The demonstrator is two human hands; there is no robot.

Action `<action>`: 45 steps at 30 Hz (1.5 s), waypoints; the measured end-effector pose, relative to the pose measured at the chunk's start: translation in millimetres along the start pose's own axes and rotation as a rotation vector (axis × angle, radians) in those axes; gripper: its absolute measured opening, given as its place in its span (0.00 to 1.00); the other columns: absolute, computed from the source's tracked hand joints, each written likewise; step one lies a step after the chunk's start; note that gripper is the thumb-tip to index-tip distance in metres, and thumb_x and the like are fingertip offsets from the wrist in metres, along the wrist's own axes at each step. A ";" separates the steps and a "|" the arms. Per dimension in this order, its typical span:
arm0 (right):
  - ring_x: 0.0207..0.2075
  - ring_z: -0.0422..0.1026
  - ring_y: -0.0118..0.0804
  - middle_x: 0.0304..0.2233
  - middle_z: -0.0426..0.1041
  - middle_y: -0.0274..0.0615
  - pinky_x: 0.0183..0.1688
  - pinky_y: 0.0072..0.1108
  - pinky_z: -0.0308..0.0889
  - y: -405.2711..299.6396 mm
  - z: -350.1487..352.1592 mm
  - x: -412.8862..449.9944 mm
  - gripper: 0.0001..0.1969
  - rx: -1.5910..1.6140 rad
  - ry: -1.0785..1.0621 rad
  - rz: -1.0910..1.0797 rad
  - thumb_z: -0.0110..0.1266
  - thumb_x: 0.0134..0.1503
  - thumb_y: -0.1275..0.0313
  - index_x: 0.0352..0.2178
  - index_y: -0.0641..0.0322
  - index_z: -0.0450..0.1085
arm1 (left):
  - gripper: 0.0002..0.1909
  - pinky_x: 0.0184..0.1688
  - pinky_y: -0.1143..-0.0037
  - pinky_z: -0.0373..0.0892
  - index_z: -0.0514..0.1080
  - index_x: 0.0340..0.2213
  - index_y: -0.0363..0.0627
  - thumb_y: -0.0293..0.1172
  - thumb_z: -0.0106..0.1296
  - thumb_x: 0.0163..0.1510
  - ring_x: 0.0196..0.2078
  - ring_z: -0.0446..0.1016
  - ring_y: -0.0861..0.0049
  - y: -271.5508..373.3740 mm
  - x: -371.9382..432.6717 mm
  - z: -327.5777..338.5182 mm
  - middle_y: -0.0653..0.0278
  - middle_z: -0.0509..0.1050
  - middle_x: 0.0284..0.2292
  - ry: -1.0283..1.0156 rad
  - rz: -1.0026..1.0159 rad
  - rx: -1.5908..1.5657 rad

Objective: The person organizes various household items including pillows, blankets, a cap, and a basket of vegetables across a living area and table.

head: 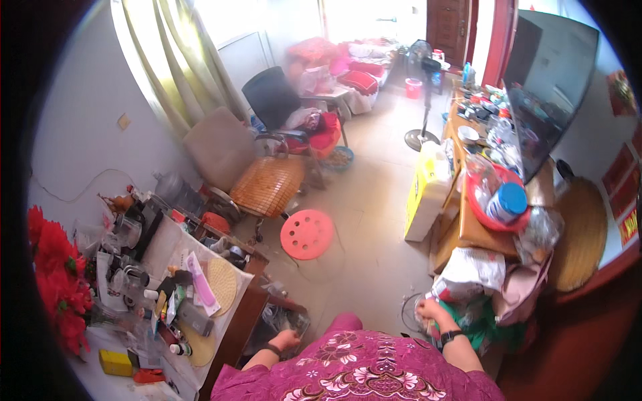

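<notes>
My left hand (285, 340), with a dark band at the wrist, is low beside the brown wooden edge of the desk (235, 321). Just past its fingers is a clear plastic bag (288, 321); whether the fingers grip it is unclear. My right hand (432, 312), wearing a black watch (451, 337), is curled in front of a white plastic bag (474, 265) and a green bag (481, 321). Beside its fingers shows a thin dark loop (407, 315). Small blurred matter lies under that hand, so a grip cannot be made out.
A pink round stool (307, 234) stands ahead on the tiled floor (371, 210). Beyond it are a swivel chair (268, 185) and a standing fan (422, 138). On the right, a wooden cabinet (484, 235) bears a red basin (471, 195) and a large television (549, 95).
</notes>
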State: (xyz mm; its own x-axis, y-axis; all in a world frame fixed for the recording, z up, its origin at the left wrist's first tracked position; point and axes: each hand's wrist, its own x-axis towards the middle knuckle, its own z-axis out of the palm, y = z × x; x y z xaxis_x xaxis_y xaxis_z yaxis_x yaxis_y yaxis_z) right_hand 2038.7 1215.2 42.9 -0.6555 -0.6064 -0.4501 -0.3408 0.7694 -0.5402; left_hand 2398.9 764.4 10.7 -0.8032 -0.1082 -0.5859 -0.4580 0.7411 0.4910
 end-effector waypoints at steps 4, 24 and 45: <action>0.20 0.70 0.28 0.22 0.72 0.40 0.26 0.22 0.66 -68.8 -85.5 137.5 0.12 0.225 0.029 -0.151 0.48 0.47 0.68 0.31 0.65 0.71 | 0.18 0.39 0.67 0.67 0.74 0.30 0.44 0.45 0.48 0.43 0.37 0.72 0.58 -9.3 15.3 -19.7 0.51 0.74 0.32 0.050 -0.385 -0.288; 0.24 0.72 0.27 0.23 0.73 0.41 0.26 0.19 0.66 -74.6 -395.3 439.2 0.14 0.516 -0.095 0.232 0.51 0.47 0.65 0.32 0.65 0.71 | 0.14 0.35 0.75 0.69 0.73 0.33 0.40 0.35 0.50 0.44 0.32 0.75 0.69 179.0 650.1 -509.4 0.56 0.76 0.28 0.319 0.096 -0.362; 0.21 0.71 0.28 0.23 0.73 0.38 0.23 0.21 0.66 -116.8 -671.8 989.8 0.11 0.216 -0.318 0.030 0.50 0.48 0.67 0.32 0.63 0.71 | 0.12 0.35 0.67 0.69 0.73 0.30 0.41 0.34 0.52 0.42 0.31 0.73 0.60 159.1 947.5 -857.2 0.51 0.74 0.26 0.271 0.112 -0.156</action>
State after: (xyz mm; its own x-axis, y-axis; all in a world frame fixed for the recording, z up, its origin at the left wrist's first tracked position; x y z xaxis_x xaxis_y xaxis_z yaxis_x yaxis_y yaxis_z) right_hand 977.0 659.9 138.2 -0.4100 -0.6420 -0.6479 -0.1520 0.7485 -0.6455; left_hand 1238.4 211.8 86.4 -0.9144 -0.2198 -0.3401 -0.3972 0.6501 0.6478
